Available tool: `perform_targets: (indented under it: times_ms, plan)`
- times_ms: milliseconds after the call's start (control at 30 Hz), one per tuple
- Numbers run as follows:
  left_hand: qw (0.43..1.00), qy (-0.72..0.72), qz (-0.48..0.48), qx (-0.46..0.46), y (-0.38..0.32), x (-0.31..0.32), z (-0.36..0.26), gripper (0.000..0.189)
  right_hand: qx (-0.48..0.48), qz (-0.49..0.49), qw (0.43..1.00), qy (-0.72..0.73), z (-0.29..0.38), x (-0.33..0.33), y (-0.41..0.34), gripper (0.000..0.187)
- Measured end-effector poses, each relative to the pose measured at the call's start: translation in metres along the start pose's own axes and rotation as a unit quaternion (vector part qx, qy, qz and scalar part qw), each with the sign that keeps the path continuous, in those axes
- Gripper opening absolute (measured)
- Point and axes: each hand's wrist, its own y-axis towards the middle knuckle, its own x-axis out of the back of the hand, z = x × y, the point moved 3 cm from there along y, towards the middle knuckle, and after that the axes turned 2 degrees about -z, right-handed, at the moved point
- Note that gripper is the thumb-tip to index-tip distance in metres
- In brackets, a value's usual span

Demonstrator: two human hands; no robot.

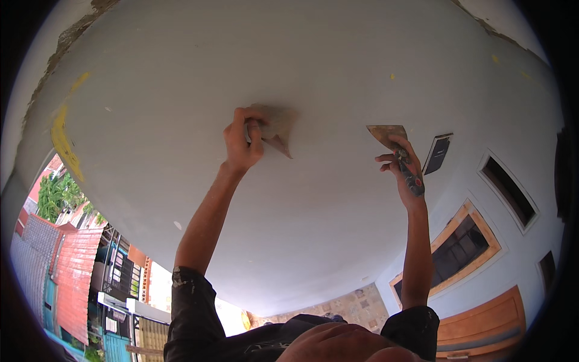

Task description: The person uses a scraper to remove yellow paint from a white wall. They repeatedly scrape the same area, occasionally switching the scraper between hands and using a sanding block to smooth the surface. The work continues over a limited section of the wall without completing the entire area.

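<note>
My left hand [243, 142] is raised against a broad pale grey painted surface [316, 217]. Its bent fingers pinch a thin, brownish sheet that looks like sandpaper [278, 120]. One lower corner of the sheet curls away and shows a reddish side; motion blur softens its outline. To the right, my right hand [407, 156] holds a putty knife [409, 174] with a worn black and red handle. The knife's wide, stained blade points upward, close to the surface; I cannot tell whether it touches. Two fingers of that hand stick out to the left.
A dark rectangular panel [438, 154] lies just right of my right hand. Beyond are a white-framed opening [509, 190], a wood-framed window [466, 246] and a wooden door [484, 323]. Yellow marks [65, 140] streak the left side. Outside stand roofed houses [77, 267]. Patterned floor tiles [357, 307] show below.
</note>
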Motion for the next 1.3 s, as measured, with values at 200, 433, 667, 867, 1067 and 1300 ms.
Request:
perform_targets:
  times_ms: [200, 433, 667, 867, 1067, 1300]
  plan:
    - [1.000, -0.025, -0.013, -0.002, -0.008, -0.006, 0.012, 0.021, -0.135, -0.027, 0.979, -0.153, -0.076, 0.055, -0.045, 0.070]
    - [0.996, -0.007, -0.050, -0.068, -0.011, -0.003, 0.014, 0.016, 0.105, -0.033, 0.876, -0.469, -0.004, 0.009, -0.021, 0.089]
    - [0.995, 0.018, -0.043, -0.086, -0.013, -0.002, 0.012, 0.020, -0.035, -0.097, 0.837, -0.537, -0.019, -0.012, -0.042, 0.085]
    - [0.994, 0.043, -0.058, -0.082, -0.016, -0.001, 0.012, 0.024, -0.208, 0.011, 0.901, -0.380, -0.061, -0.096, -0.189, 0.076]
    - [0.992, 0.048, -0.060, -0.095, -0.016, -0.002, 0.013, 0.025, -0.261, 0.212, 0.928, -0.158, -0.049, -0.156, -0.285, 0.077]
    - [0.992, 0.064, -0.054, -0.097, -0.016, -0.004, 0.014, 0.024, -0.275, 0.339, 0.896, -0.084, -0.014, -0.150, -0.281, 0.072]
